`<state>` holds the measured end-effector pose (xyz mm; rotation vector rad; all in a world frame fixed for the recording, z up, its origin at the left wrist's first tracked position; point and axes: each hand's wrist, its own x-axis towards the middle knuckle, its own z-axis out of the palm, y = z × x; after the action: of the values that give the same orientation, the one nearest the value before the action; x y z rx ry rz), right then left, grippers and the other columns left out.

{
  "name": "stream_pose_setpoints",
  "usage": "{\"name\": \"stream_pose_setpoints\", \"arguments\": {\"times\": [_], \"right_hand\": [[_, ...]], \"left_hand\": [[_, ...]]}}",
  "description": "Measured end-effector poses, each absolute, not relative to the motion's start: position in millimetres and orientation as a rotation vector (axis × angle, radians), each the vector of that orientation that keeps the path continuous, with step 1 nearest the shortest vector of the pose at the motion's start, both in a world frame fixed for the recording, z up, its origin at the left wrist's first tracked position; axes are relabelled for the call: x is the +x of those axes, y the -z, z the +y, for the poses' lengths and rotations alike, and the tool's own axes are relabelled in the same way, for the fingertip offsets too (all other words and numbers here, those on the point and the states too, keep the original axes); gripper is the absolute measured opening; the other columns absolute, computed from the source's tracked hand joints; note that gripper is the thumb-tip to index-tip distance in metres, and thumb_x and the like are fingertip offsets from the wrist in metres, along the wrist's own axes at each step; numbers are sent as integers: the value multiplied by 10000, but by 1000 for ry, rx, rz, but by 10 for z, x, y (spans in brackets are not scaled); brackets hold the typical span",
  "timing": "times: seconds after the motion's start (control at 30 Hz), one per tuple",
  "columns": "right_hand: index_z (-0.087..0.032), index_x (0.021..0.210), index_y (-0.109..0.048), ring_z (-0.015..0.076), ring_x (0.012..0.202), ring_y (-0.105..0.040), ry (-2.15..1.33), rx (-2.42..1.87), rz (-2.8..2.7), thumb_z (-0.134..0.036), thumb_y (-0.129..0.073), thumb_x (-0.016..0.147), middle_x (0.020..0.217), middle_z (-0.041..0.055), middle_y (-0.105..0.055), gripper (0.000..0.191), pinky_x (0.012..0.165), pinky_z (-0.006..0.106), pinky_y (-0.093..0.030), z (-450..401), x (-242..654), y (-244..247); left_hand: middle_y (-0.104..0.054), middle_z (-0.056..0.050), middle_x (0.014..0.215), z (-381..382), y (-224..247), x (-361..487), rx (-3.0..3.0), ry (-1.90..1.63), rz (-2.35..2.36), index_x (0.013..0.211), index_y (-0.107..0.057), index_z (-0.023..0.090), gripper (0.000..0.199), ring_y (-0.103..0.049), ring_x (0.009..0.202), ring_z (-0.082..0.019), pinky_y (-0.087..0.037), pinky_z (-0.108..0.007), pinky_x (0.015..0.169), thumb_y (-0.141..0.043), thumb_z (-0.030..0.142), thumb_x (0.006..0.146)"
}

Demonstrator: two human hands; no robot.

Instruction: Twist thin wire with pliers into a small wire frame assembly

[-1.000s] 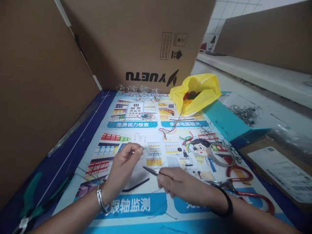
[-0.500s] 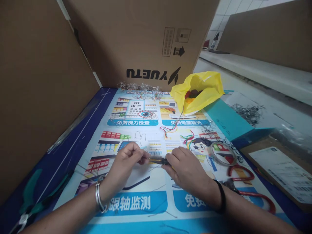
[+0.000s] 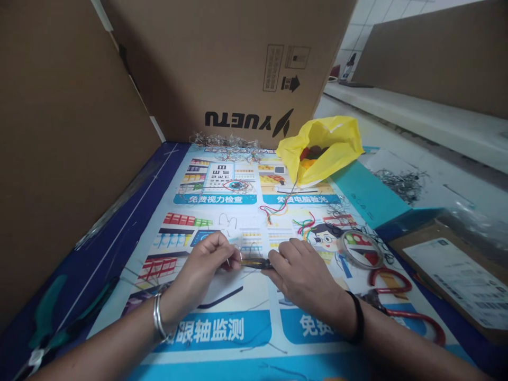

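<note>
My right hand (image 3: pixel 304 272) is closed around a pair of pliers (image 3: pixel 256 262), whose dark jaws point left. Fingers of my left hand (image 3: pixel 212 259) pinch a thin piece of wire (image 3: pixel 239 254) right at the tips of those jaws. Most of the wire is hidden by my fingers, so its full shape cannot be made out. Both hands are over the middle of the printed sheet (image 3: pixel 273 344). Beyond my left hand lies a bent wire piece (image 3: pixel 228 220). Red, green and yellow threads (image 3: pixel 305 225) lie just past my right hand.
Red-handled pliers (image 3: pixel 420 315) and a roll of clear tape (image 3: pixel 361 248) are at the right. Green-handled pliers (image 3: pixel 51 317) rest at the left. A yellow bag (image 3: pixel 337 153), heaped wire pieces (image 3: pixel 226 142) and tall cardboard (image 3: pixel 234 63) stand at the back.
The pliers have turned slightly in my right hand, and their jaws look closer together at the wire. Both hands stay in nearly the same place.
</note>
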<state>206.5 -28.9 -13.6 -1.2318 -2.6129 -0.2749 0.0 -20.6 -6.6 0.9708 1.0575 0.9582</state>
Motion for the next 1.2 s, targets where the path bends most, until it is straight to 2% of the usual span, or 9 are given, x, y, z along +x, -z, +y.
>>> {"name": "stream_pose_setpoints", "arguments": {"times": [0.4, 0.7, 0.87, 0.97, 1.2], "right_hand": [[-174, 795, -557, 195, 717, -413, 394, -1169, -2616, -382, -468, 874, 730, 57, -505, 240, 634, 314, -256, -279, 2065, 133], [-174, 771, -544, 187, 690, -426, 327, -1155, -2636, -377, -455, 880, 710, 53, -510, 246, 606, 304, -256, -296, 2069, 198], [-177, 774, -533, 185, 683, -436, 295, -1175, -2642, -389, -448, 881, 710, 54, -521, 252, 585, 296, -246, -311, 2073, 222], [-176, 767, -533, 182, 679, -444, 257, -1183, -2661, -381, -454, 879, 707, 56, -528, 246, 577, 289, -249, -313, 2074, 225], [-169, 787, -556, 168, 654, -508, -62, -1275, -2695, -392, -439, 885, 721, 47, -582, 270, 544, 269, -243, -318, 2050, 210]], "left_hand": [[-612, -8, 667, -213, 104, -18, 851, -942, 959, 664, -460, 165, 190, -535, 550, -91, -388, -220, 556, -550, 250, 808], [-616, -4, 651, -206, 122, -9, 902, -931, 973, 669, -444, 170, 200, -517, 535, -83, -382, -211, 556, -548, 253, 818], [-585, 19, 627, -189, 140, 2, 945, -883, 1010, 766, -537, 168, 130, -507, 527, -73, -381, -194, 543, -595, 281, 792], [-561, 25, 597, -185, 171, -1, 1000, -856, 1038, 796, -592, 162, 122, -497, 521, -75, -382, -197, 539, -620, 277, 766], [-544, 31, 531, -177, 159, 6, 1186, -863, 1148, 685, -593, 159, 102, -482, 507, -85, -377, -199, 520, -601, 240, 746]]}}
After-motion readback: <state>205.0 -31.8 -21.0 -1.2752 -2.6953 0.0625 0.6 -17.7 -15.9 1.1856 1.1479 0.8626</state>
